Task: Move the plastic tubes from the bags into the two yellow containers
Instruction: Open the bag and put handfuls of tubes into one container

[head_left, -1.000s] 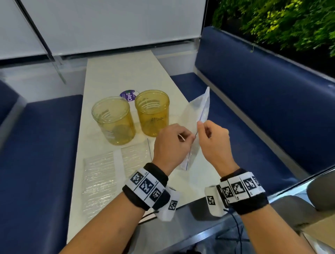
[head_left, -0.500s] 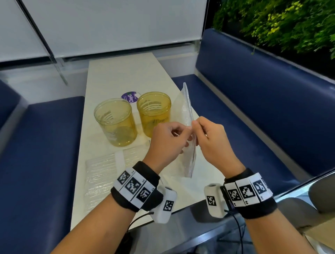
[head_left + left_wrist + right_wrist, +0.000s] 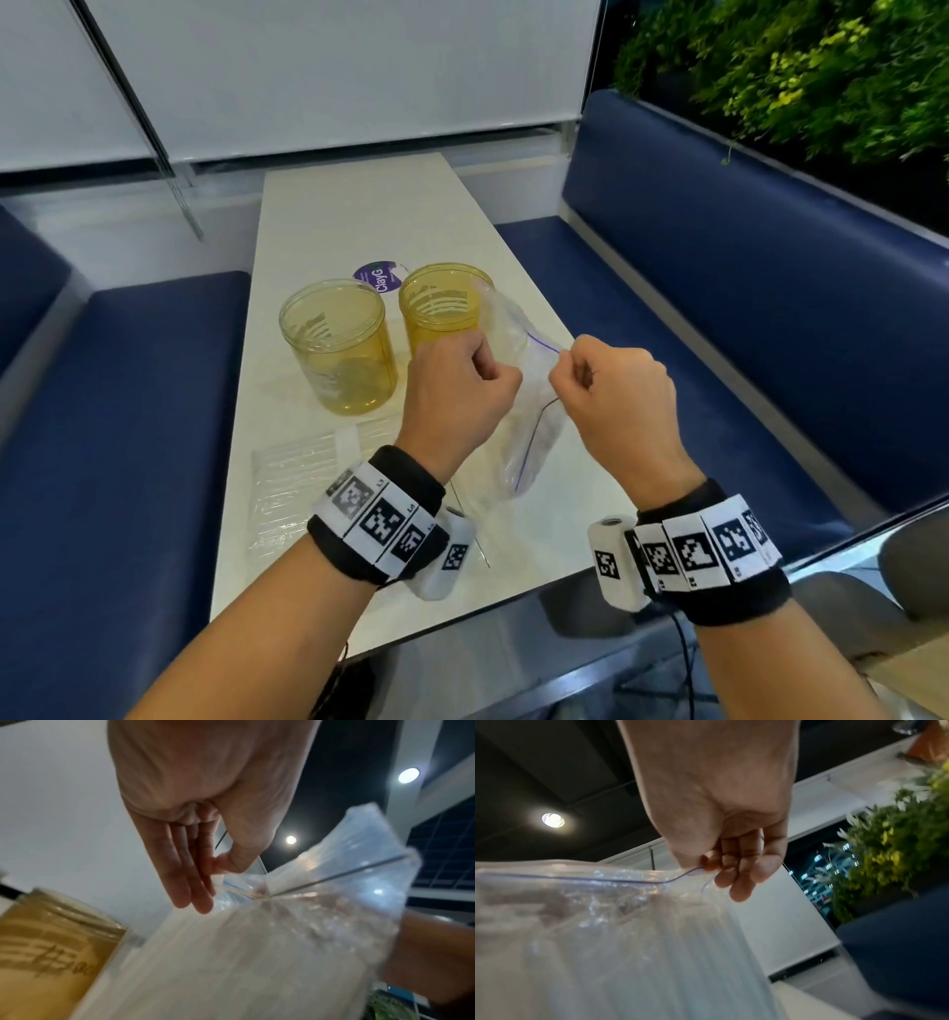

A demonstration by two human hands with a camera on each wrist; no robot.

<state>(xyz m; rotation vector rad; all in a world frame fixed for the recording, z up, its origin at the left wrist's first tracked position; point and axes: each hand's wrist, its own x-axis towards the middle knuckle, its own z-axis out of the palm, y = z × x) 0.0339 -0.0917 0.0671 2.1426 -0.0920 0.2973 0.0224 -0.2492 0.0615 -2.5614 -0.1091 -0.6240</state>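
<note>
ok so my left hand [image 3: 459, 383] and right hand [image 3: 613, 390] just pulled apart, each pinching a lip of the zip bag [image 3: 529, 411] above the table [image 3: 359, 216], so it's opening beside the yellow containers [image 3: 336, 344], tubes still inside

From the head view my left hand [image 3: 457, 390] covers the lower front of the right yellow container [image 3: 441, 303]. The bag [image 3: 518, 426] is smeared in both wrist views — I cannot make out tubes inside. The left wrist view crops that container at the frame edge.
</note>
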